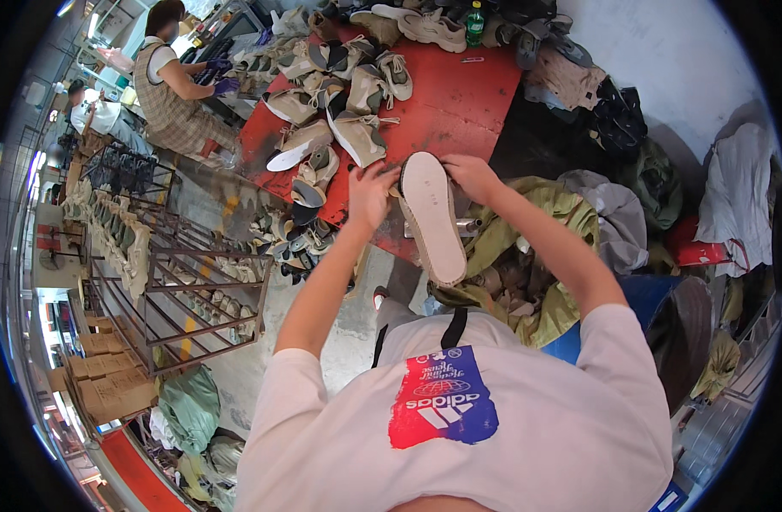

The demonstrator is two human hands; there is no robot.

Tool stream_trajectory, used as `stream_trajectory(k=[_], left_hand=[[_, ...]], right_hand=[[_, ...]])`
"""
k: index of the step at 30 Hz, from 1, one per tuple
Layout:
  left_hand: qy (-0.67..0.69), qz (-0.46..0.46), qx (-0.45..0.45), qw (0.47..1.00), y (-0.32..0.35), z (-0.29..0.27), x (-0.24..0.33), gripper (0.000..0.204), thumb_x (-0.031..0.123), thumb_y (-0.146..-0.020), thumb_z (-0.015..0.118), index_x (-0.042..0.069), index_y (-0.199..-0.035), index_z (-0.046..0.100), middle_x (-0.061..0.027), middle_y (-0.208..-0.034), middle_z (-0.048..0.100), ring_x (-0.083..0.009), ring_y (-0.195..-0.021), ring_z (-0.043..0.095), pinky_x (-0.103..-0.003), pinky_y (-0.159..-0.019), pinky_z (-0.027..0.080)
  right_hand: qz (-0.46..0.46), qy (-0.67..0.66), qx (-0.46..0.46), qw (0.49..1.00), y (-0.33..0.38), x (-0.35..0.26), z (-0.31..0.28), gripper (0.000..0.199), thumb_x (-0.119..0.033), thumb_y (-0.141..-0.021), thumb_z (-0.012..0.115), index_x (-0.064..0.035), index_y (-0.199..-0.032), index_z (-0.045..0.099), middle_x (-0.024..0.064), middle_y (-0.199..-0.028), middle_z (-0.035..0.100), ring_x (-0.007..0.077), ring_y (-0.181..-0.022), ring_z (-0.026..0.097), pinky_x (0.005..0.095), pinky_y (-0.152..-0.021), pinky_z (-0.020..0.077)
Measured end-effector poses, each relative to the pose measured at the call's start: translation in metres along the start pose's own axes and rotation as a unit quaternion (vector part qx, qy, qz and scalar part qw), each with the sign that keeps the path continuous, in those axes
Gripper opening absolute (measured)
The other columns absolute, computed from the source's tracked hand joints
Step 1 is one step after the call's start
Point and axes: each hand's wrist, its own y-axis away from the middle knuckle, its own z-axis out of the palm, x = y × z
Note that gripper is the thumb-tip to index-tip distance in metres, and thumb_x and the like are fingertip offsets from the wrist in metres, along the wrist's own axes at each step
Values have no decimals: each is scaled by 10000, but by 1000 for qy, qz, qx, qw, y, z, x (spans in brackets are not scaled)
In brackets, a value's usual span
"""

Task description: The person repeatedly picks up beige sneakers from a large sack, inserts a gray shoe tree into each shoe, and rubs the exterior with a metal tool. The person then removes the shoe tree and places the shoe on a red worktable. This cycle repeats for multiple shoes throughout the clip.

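Showing its pale, flat underside to the camera, a shoe (pixel 433 218) is held up in front of the person's body, over the near edge of the red worktop (pixel 450 107). It is clamped between the two hands: its upper left edge is gripped by the left hand (pixel 372 196), its upper right edge by the right hand (pixel 473 177). Part of a metal tube (pixel 466 227) is seen just behind it. To the right, a yellow-green sack (pixel 570 213) is left gaping, with brownish pieces visible inside. Farther onto the worktop, beige and olive sneakers (pixel 365 90) are heaped, some tipped on their sides. To the left, more shoes are carried on a metal rack (pixel 207 288), with cardboard boxes (pixel 109 388) stacked near it. Toward the back of the worktop, a green bottle (pixel 474 28) is stood upright beside further footwear. At the far left, purple gloves (pixel 226 86) are worn by a co-worker (pixel 173 107) in a checked garment, beyond whom another person (pixel 109 119) can be seen.
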Motion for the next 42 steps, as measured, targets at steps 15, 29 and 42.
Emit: stream_trajectory(k=[15, 29, 42], left_hand=[[799, -343, -87, 486, 53, -9, 133, 738, 415, -1031, 590, 144, -1609, 220, -72, -1511, 467, -204, -1322, 518, -384, -1092, 449], [715, -477, -162, 484, -21, -56, -50, 752, 601, -933, 633, 80, -1463, 517, -129, -1378, 608, -289, -1185, 644, -478, -1016, 519], [399, -558, -166, 708, -92, 113, -255, 613, 664, -948, 571, 83, -1129, 638, -50, -923, 657, -178, -771, 618, -320, -668, 529]], right_hand=[[468, -370, 193, 779, 123, -109, 56, 509, -309, -1079, 459, 16, -1470, 442, 175, -1396, 556, 243, -1264, 536, 349, -1072, 402], [532, -389, 130, 741, 91, -188, -94, 331, -153, -1028, 593, -10, -1322, 639, 84, -1079, 721, 135, -902, 665, 298, -846, 546], [760, -464, 188, 414, 258, -282, -23, 330, -222, -1024, 607, 5, -1260, 648, 66, -1014, 700, 133, -844, 656, 281, -780, 551]])
